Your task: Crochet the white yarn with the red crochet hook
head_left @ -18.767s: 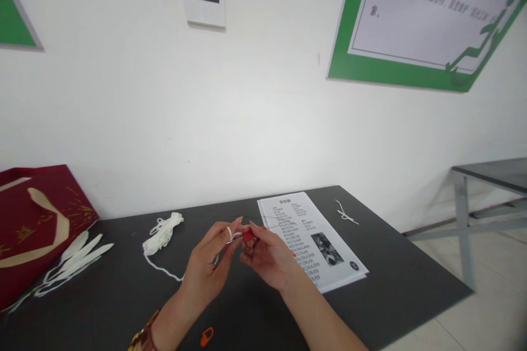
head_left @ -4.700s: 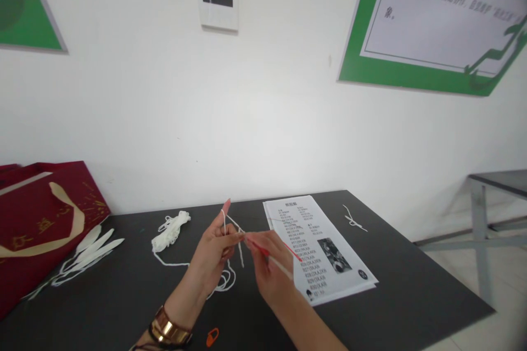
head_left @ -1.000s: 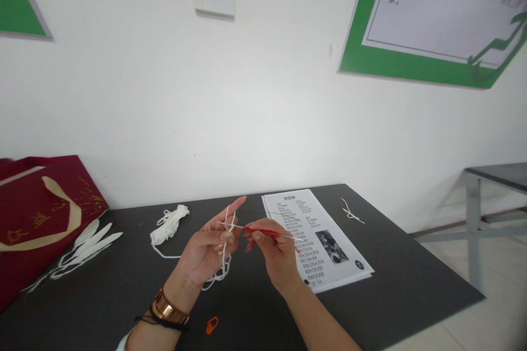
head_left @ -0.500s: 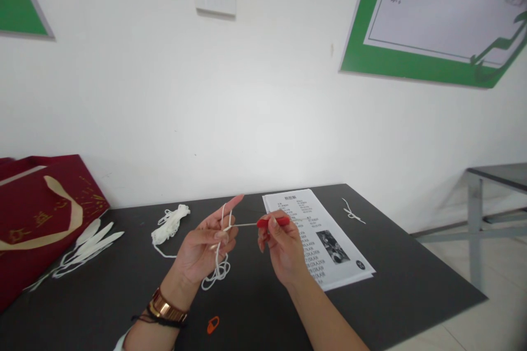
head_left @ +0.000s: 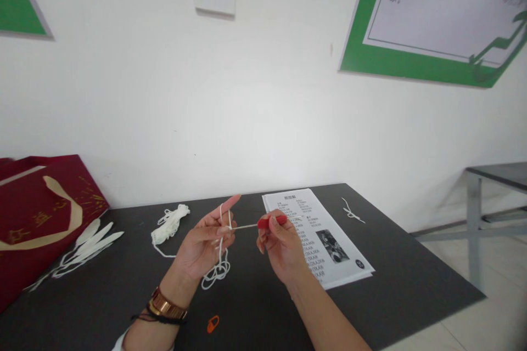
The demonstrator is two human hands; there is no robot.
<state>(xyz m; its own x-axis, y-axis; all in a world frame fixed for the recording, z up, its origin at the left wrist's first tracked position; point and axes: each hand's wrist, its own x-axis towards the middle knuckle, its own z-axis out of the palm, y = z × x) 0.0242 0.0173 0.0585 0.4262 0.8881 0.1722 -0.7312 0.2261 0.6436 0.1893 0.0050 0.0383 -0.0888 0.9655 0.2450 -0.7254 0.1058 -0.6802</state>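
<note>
The left hand (head_left: 201, 245) pinches white yarn (head_left: 221, 270) (index finger (head_left: 231, 202) extended); the right hand (head_left: 284, 247) grips a red-handled tool (head_left: 265, 223) nearly level.

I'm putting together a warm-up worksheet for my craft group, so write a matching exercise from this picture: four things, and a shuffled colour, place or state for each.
Things:
1. tool with a red handle
2. white yarn
3. clip
4. bag

Colour, place or state:
A. orange, on the table
B. held in the right hand
C. dark red, at the picture's left edge
D. strand looped over a finger of the left hand

Pairs: 1-B, 2-D, 3-A, 4-C
</note>
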